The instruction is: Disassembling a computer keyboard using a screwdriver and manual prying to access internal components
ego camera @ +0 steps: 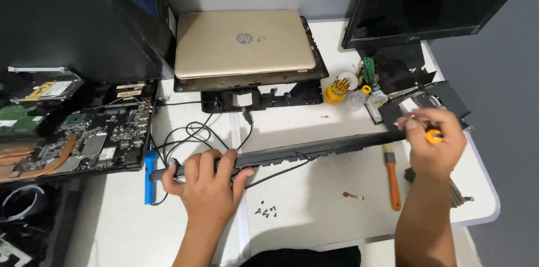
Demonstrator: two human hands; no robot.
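On white desk: left hand (209,185) grip clamps black panel (314,148); right hand (433,142) pinches half-hidden orange-capped screwdriver (434,136).

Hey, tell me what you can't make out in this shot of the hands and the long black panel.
Head view only:
- Right hand: wraps an orange-capped tool; its tip is hidden by the fingers.
- Long black panel: seen edge-on, so its faces cannot be told; the left hand covers its left part.
- Small dark screws on the white table: too small to count.
- Circuit board: cut off by the left edge.
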